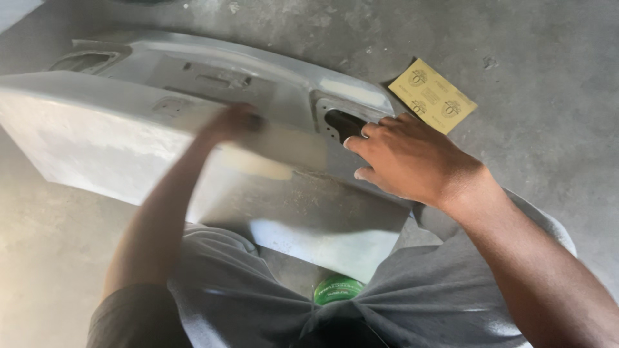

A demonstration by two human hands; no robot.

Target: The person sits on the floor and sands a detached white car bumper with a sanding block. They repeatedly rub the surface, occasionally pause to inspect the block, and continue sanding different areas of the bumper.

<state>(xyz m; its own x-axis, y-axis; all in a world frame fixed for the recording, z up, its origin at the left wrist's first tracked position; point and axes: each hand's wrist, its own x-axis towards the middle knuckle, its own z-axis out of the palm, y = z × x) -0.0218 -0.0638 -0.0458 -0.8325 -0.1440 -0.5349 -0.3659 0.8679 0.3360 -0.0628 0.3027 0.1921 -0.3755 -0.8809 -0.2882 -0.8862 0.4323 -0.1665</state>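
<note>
a large pale grey car body panel [129, 138] is laid across the person's lap and over the concrete floor [548, 116], running from the left edge of the view to just past the middle. its near face is dull and chalky, with a smoother cream patch [258, 164] near the centre. toward its right end a rectangular recess with a dark opening [340, 122] is seen, and a shallower moulded recess [84, 61] is seen at the far left.

the left hand [235, 122] is pressed flat onto the panel just above the cream patch; it is blurred, so it cannot be told whether anything is held under it. the right hand [412, 158] is laid on the panel's right end, fingers [367, 132] curled at the edge of the dark opening, nothing being pinched.

a yellow-tan sheet of sandpaper [432, 95] is seen lying flat on the floor just beyond the right hand, back side up with printed marks, apart from the panel. below the panel, between the knees covered by grey trousers [412, 296], a round green lid [336, 290] is partly seen.
</note>
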